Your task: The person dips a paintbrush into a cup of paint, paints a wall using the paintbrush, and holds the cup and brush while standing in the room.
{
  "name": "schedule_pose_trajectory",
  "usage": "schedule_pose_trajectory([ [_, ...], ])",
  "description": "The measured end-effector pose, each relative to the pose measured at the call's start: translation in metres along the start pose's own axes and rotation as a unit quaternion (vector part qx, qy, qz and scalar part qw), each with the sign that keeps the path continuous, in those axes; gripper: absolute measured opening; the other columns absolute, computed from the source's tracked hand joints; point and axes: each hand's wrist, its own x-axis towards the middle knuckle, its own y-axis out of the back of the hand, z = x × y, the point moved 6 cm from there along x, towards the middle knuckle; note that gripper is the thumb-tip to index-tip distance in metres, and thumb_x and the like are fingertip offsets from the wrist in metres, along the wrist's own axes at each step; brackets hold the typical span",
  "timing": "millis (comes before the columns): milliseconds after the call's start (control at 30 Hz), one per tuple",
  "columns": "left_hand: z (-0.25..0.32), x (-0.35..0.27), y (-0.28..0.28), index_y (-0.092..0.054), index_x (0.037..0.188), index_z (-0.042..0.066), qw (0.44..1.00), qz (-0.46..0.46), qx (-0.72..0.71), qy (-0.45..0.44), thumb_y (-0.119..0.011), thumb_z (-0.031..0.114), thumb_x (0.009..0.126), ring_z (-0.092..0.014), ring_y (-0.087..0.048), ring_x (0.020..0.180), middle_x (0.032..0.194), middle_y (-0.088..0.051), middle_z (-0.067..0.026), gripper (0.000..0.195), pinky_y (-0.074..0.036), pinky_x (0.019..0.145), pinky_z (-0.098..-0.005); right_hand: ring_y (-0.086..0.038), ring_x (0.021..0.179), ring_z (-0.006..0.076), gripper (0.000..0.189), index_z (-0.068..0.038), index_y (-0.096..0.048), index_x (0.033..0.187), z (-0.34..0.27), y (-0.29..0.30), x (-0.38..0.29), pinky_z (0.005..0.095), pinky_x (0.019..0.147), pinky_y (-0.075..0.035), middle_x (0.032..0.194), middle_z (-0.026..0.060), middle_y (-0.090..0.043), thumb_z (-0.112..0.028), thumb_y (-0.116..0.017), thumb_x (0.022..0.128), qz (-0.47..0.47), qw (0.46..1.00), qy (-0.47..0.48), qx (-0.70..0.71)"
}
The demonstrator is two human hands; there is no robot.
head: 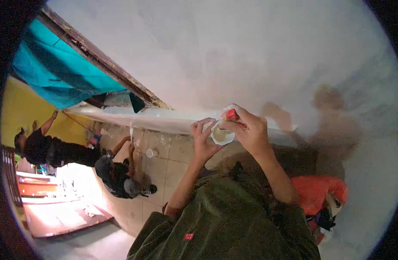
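My left hand (204,138) holds a white cup (222,139) by its side, with the thumb below and the fingers around its left edge. The cup's open top faces the camera, and something pale is inside. My right hand (251,128) grips a small tool with a red and yellow handle (231,114), which looks like a paintbrush. Its lower end reaches into the cup and is largely hidden there. Both hands are in front of my chest, close to a pale wall (251,65).
Two people, one standing (62,152) and one low down (116,177), are at the left. A white container (149,153) sits on the tiled floor (156,169). Teal cloth (65,71) hangs in a wooden-framed opening (111,68). A red-covered item (319,191) is at the lower right.
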Motion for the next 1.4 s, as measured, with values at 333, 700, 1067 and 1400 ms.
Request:
schedule_pose_trajectory([
  [333, 0.0, -0.012, -0.011, -0.061, 0.107, 0.011, 0.998, 0.038, 0.04, 0.028, -0.085, 0.024, 0.049, -0.032, -0.042, 0.105, 0.117, -0.05, -0.0108, 0.065, -0.031, 0.09, -0.0451, -0.066, 0.087, 0.0235, 0.04, -0.003, -0.056, 0.115, 0.041, -0.021, 0.004, 0.0315, 0.075, -0.052, 0.097, 0.0139, -0.066, -0.009, -0.067, 0.077, -0.135, 0.99, -0.01, 0.035],
  [700, 0.004, 0.0, -0.02, -0.061, 0.111, 0.011, 0.999, 0.022, 0.013, 0.037, -0.084, 0.019, 0.049, -0.032, -0.041, 0.108, 0.117, -0.049, -0.0105, 0.067, -0.031, 0.091, -0.0443, -0.065, 0.075, 0.0138, 0.035, -0.001, -0.06, 0.106, 0.054, -0.013, 0.014, 0.0255, 0.068, -0.053, 0.081, 0.0107, -0.066, -0.006, -0.072, 0.074, -0.112, 0.99, -0.041, 0.07],
  [1067, -0.023, -0.004, -0.011, -0.061, 0.111, 0.009, 1.0, 0.016, -0.002, 0.005, -0.086, 0.023, 0.048, -0.029, -0.041, 0.109, 0.117, -0.049, -0.0099, 0.069, -0.03, 0.092, -0.0433, -0.062, 0.072, 0.0093, 0.029, 0.0, -0.061, 0.101, 0.045, -0.035, 0.005, 0.0245, 0.068, -0.052, 0.079, 0.0089, -0.065, -0.004, -0.071, 0.074, -0.12, 0.993, -0.001, -0.023],
  [1400, -0.044, -0.007, 0.036, -0.062, 0.11, 0.01, 0.999, 0.018, -0.018, 0.032, -0.086, 0.026, 0.046, -0.026, -0.043, 0.108, 0.111, -0.053, -0.0083, 0.07, -0.03, 0.091, -0.0413, -0.063, 0.081, 0.0162, 0.028, -0.006, -0.052, 0.105, 0.077, -0.023, -0.017, 0.0274, 0.062, -0.054, 0.094, 0.006, -0.063, -0.007, -0.067, 0.081, 0.21, 0.934, -0.217, 0.19],
])
